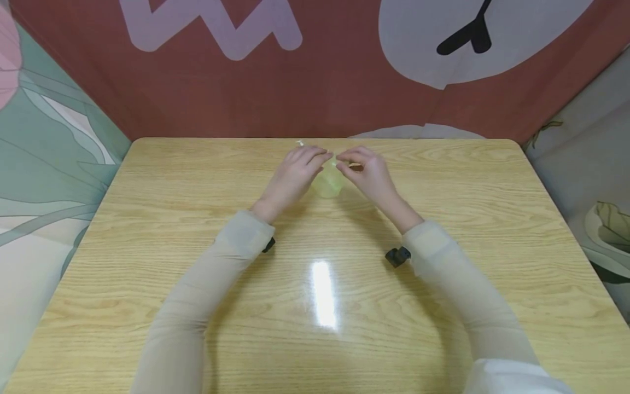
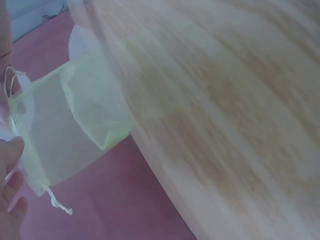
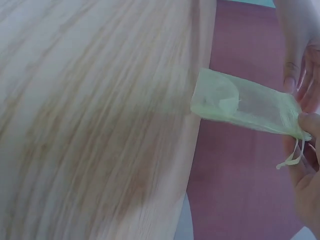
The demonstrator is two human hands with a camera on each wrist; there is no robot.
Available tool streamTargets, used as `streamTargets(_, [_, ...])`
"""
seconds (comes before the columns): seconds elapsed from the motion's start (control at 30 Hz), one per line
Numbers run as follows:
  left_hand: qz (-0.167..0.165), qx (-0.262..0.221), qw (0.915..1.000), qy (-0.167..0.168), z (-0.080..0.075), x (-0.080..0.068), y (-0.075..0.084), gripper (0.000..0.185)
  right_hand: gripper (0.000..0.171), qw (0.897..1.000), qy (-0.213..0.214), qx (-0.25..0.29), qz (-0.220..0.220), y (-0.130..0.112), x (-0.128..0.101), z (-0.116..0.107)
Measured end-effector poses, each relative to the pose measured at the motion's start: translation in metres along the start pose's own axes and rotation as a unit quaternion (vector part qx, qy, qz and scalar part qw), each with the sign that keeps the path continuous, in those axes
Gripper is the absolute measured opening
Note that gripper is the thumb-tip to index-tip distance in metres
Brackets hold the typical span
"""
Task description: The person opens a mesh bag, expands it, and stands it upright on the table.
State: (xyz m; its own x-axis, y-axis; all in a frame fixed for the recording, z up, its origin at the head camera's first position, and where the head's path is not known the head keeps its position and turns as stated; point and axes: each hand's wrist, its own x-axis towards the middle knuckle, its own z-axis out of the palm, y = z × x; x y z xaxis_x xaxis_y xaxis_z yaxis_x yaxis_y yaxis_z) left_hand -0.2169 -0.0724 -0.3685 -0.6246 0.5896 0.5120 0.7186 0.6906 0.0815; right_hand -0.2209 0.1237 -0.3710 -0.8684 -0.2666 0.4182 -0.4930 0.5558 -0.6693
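A sheer yellow-green drawstring pouch [image 1: 328, 183] hangs between the two hands above the far part of the table. In the left wrist view the pouch [image 2: 55, 130] shows its gathered mouth and a knotted white cord end. Something pale shows through its lower part in the right wrist view, where the pouch [image 3: 250, 105] hangs by its mouth; what it is I cannot tell. My left hand [image 1: 297, 167] pinches one side of the mouth between thumb and fingers. Opposite, my right hand [image 1: 366, 169] pinches the other side, a cord loop beside its fingers.
The wood-grain table [image 1: 325, 235] has its far edge just beyond the hands, against a red cloth backdrop [image 1: 315, 98]. A bright reflection lies on its middle. Patterned cloth [image 1: 54, 164] borders the left side. A small black camera [image 1: 397, 256] sits at the right wrist.
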Motion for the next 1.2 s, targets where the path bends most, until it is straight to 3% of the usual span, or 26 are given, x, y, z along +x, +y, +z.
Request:
streamTargets(0.17, [0.015, 0.009, 0.9998, 0.000, 0.001, -0.001, -0.002, 0.027, 0.023, 0.999, -0.009, -0.003, -0.031, 0.000, -0.003, 0.000])
streamTargets(0.4, [0.042, 0.008, 0.9986, -0.032, -0.003, -0.003, -0.007, 0.036, 0.023, 0.995, -0.052, -0.031, -0.080, 0.002, -0.004, -0.007])
streamTargets(0.6, [0.069, 0.013, 0.9967, -0.041, -0.008, -0.003, -0.011, 0.026, 0.042, 0.978, -0.086, -0.072, -0.176, 0.002, 0.000, -0.017])
streamTargets(0.83, [0.074, 0.027, 0.9953, -0.056, -0.013, -0.003, -0.013, 0.028, 0.053, 0.961, -0.097, -0.059, -0.250, 0.005, 0.001, -0.019])
streamTargets(1.07, [0.080, 0.037, 0.9936, -0.070, -0.016, -0.002, -0.011, 0.030, 0.053, 0.953, -0.107, -0.075, -0.274, 0.004, 0.003, -0.017])
streamTargets(1.2, [0.090, 0.041, 0.9926, -0.071, -0.017, -0.003, -0.011, 0.029, 0.034, 0.942, -0.112, -0.117, -0.294, 0.006, 0.004, -0.018])
